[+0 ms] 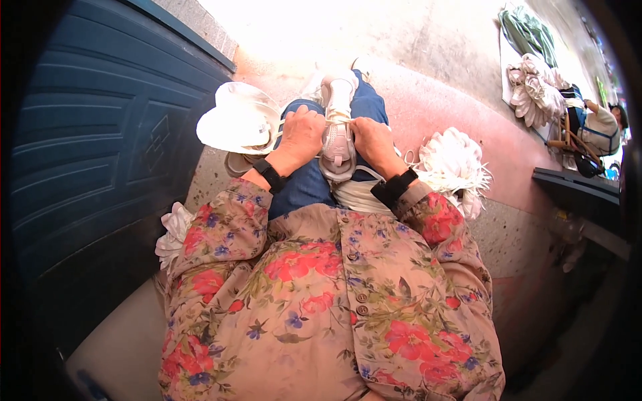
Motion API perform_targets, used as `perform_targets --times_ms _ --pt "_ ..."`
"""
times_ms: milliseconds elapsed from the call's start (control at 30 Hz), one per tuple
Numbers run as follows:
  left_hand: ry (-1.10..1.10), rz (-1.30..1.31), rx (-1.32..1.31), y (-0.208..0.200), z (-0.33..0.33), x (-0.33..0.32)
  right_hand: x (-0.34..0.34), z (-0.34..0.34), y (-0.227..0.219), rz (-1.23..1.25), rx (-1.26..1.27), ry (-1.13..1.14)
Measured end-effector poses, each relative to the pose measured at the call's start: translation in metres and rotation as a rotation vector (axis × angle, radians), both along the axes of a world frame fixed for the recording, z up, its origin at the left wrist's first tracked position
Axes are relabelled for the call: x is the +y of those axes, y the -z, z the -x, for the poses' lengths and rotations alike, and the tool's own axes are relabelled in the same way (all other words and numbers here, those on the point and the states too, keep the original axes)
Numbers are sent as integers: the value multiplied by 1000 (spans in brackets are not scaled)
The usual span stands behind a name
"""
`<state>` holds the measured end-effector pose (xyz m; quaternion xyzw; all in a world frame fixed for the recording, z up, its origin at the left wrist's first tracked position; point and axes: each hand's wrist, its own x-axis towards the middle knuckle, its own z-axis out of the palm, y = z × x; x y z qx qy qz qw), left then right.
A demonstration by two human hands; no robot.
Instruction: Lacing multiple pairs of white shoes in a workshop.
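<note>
A pale sneaker upper (338,148) lies between my knees, its rounded end with a pink patch toward me. My left hand (301,137) is closed at its left side, gripping a cream shoelace (340,121) that crosses over the upper. On the other side my right hand (374,143) is closed on the shoelace too. The lace runs between both hands, and its ends are partly hidden by my fingers. A bundle of white laces (361,195) rests in my lap, just below the upper.
To the left stands a white bag-like container (235,119), next to a dark blue panelled door (100,127). A heap of white shoe uppers (456,160) lies on the floor at my right. Farther right are another pile of pale uppers (535,93) and a seated person (602,127).
</note>
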<state>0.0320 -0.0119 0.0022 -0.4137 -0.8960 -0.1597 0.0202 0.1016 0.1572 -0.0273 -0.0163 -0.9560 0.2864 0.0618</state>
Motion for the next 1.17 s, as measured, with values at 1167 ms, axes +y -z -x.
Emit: perform_targets --times_ms 1167 --pt "-44 321 193 -11 -23 15 3 -6 12 166 -54 76"
